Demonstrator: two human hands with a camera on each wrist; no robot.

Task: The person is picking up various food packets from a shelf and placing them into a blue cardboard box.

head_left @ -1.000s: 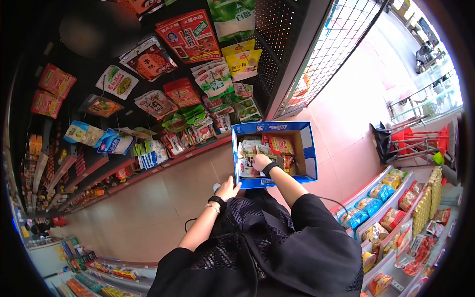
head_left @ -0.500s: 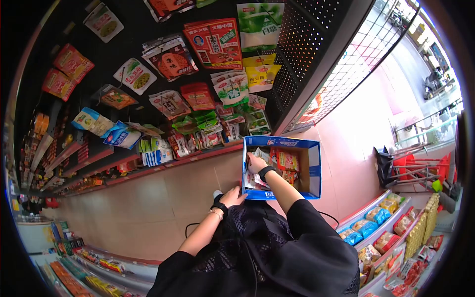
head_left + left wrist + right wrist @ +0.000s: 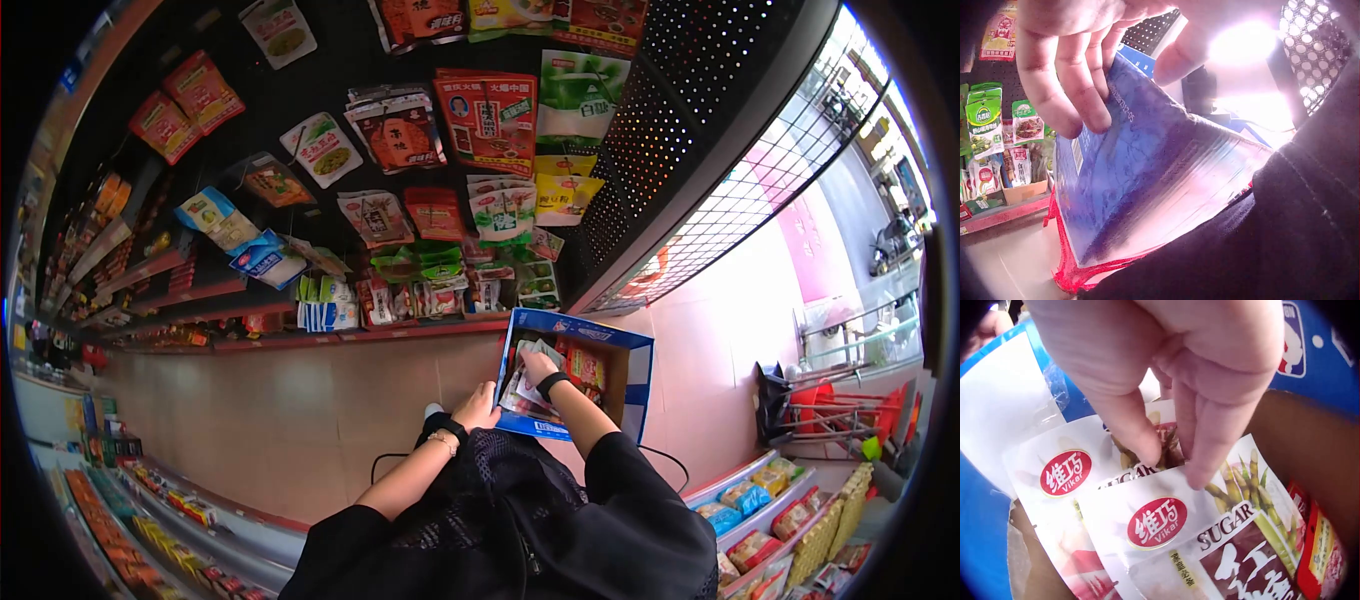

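Observation:
A blue cardboard box (image 3: 638,378) holds white packets and red packets. My left hand (image 3: 475,410) grips its left wall; in the left wrist view the fingers of the left hand (image 3: 1079,56) lie along the outer blue side (image 3: 1122,175), the thumb across the rim. Inside the box is my right hand (image 3: 542,370). Seen from the right wrist, the right hand (image 3: 1172,369) points down, thumb and finger apart, fingertips touching the tops of two overlapping white sugar packets, the front one (image 3: 1157,522) and the one behind (image 3: 1054,506). A red packet (image 3: 1322,556) lies beside them.
A black pegboard rack with hanging seasoning packets (image 3: 488,120) stands ahead, a red-edged shelf at its foot. Shelves with bagged goods (image 3: 750,550) are at the lower right, more shelves (image 3: 180,500) at the lower left. Red stools (image 3: 850,410) stand to the right on the tiled floor.
The head view has shifted, with the box lower in it. My right hand moved to the box's left side, then slightly back inward among the white packets. The left hand keeps its hold.

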